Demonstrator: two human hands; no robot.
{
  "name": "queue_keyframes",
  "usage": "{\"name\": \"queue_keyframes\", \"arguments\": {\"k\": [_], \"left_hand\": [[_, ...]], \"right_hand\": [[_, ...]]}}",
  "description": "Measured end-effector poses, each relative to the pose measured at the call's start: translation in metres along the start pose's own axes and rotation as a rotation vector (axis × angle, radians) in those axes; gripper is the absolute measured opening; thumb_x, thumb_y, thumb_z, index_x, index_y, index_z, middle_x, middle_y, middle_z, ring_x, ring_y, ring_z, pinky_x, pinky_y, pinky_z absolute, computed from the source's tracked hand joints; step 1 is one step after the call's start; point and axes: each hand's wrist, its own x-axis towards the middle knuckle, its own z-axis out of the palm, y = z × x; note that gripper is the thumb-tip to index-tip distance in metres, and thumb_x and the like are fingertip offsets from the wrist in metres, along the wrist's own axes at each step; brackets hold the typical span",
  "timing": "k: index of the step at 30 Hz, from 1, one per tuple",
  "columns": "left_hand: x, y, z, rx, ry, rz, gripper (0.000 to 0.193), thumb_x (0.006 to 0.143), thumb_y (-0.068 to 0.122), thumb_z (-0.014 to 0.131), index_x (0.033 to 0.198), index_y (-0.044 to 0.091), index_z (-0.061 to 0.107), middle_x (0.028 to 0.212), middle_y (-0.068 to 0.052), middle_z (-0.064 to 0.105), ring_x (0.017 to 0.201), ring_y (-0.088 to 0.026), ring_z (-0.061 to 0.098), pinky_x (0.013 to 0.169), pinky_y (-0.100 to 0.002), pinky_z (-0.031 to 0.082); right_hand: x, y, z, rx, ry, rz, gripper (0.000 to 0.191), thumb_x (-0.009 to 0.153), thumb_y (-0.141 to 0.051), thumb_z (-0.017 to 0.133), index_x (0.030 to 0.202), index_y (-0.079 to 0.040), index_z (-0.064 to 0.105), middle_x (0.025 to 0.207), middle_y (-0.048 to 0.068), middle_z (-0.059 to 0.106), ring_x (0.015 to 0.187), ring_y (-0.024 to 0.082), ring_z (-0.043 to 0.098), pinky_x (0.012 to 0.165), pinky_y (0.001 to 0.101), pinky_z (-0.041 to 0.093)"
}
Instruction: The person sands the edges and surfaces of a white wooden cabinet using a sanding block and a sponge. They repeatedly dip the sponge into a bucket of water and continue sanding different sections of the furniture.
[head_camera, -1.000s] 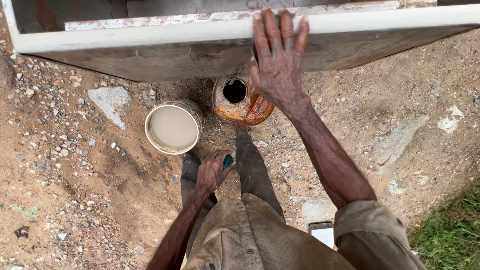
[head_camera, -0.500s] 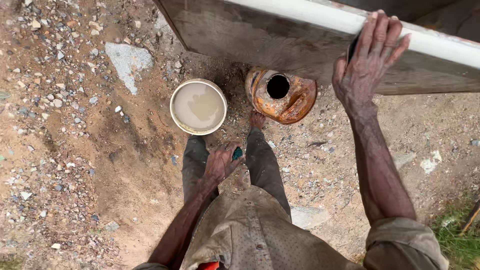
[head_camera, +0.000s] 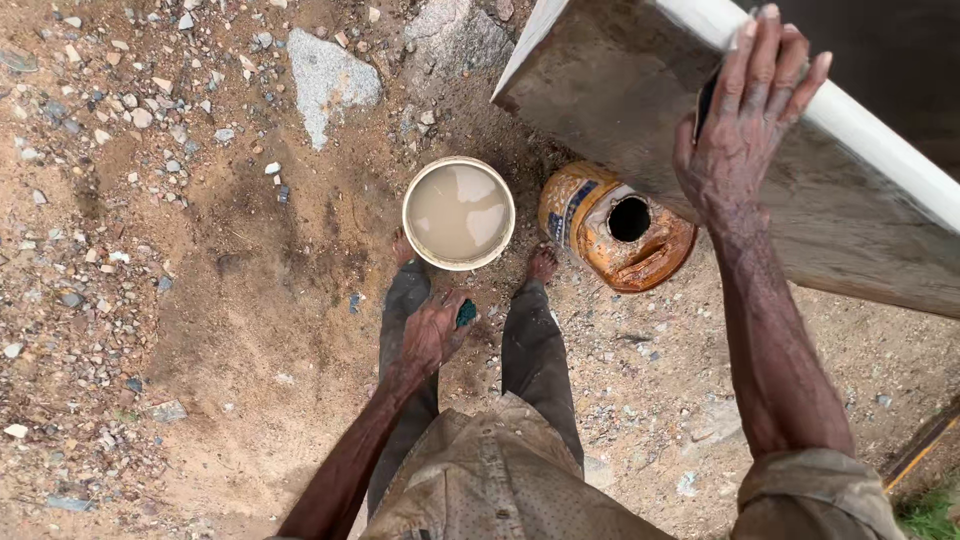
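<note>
**dustyboots:** So where are you at here? Your right hand (head_camera: 745, 120) is up on the white edge of that big slanted panel (head_camera: 850, 210), fingers (head_camera: 770, 60) spread apart and draped over the rim, with something dark tucked under the palm that I can't make out. Looks like you're bracing or steadying it, not lifting.

**gravelpit:** Yeah, and your left hand (head_camera: 432, 335) hangs down by your thigh, fingers curled shut on a small green thing (head_camera: 466, 314). Could be a sponge or a scrubber, too small to say.

**dustyboots:** Going by that, I'd guess the washing or wiping bit hasn't really got going. The panel face reads grubby and streaky all over, nothing looks freshly cleaned.

**gravelpit:** Agreed. The white bucket (head_camera: 459, 212) of murky water sits on the dirt right at your toes, between your bare feet and the panel's corner. The green thing is above and just short of it, not touching the water.

**dustyboots:** And the rusty orange can (head_camera: 617, 225) with the hole in its lid is just beside the bucket, half under the panel. Neither hand is near it.

**gravelpit:** So most of the job is left, I reckon.
</note>
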Motion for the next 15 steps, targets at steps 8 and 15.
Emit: {"name": "queue_keyframes", "arguments": {"k": [8, 15], "left_hand": [[-0.006, -0.012, 0.009, -0.093, 0.03, 0.074, 0.049, 0.087, 0.028, 0.08, 0.129, 0.014, 0.06, 0.115, -0.017, 0.069, 0.099, -0.038, 0.071, 0.082, -0.05, 0.06], [-0.004, -0.017, 0.009, -0.131, -0.038, -0.061, 0.048, 0.086, 0.02, 0.077, 0.132, 0.017, 0.06, 0.114, -0.014, 0.069, 0.095, -0.034, 0.072, 0.08, -0.048, 0.061]], "right_hand": [[0.029, -0.03, -0.005, -0.01, -0.084, -0.044, 0.082, 0.102, -0.013, 0.068, 0.168, 0.001, 0.02, 0.171, 0.031, 0.023, 0.158, 0.05, 0.016, 0.13, 0.0663, 0.004], [0.075, -0.052, 0.0, 0.181, -0.204, -0.162, 0.065, 0.109, -0.001, 0.055, 0.168, -0.002, 0.029, 0.161, 0.031, 0.038, 0.153, 0.048, 0.03, 0.123, 0.0723, 0.012]]}}
